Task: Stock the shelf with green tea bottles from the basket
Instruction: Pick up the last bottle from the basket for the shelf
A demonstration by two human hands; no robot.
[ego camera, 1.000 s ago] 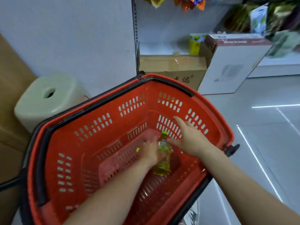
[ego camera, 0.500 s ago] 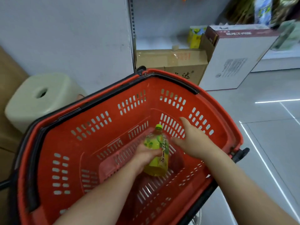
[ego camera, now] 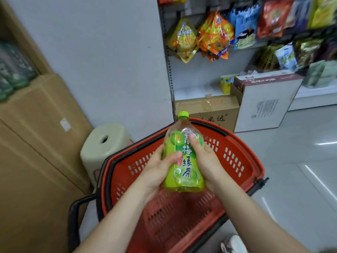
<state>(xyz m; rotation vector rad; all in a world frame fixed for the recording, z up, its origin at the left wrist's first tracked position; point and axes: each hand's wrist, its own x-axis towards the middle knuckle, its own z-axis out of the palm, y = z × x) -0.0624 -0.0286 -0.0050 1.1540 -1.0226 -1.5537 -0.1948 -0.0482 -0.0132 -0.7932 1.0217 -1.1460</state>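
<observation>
A green tea bottle (ego camera: pixel 184 161) with a green cap and a green label is held upright above the red basket (ego camera: pixel 235 157). My left hand (ego camera: pixel 156 170) grips its left side, thumb across the label. My right hand (ego camera: pixel 206 161) grips its right side, thumb on the label's upper part. The basket's inside shows no other bottle where I can see it. The shelf (ego camera: pixel 197 90) stands behind the basket, with a bare white bottom board.
Snack bags (ego camera: pixel 215 35) hang on the shelf above. A brown carton (ego camera: pixel 207 108) and a white box (ego camera: pixel 264 103) stand on the floor by the shelf. A pale plastic stool (ego camera: pixel 104 143) and large cardboard boxes (ego camera: pixel 38 139) are at the left. Grey floor lies to the right.
The bottle has come up out of the basket bottom and now stands above the rim. My right hand has closed on it. My view has tilted upward to the shelf.
</observation>
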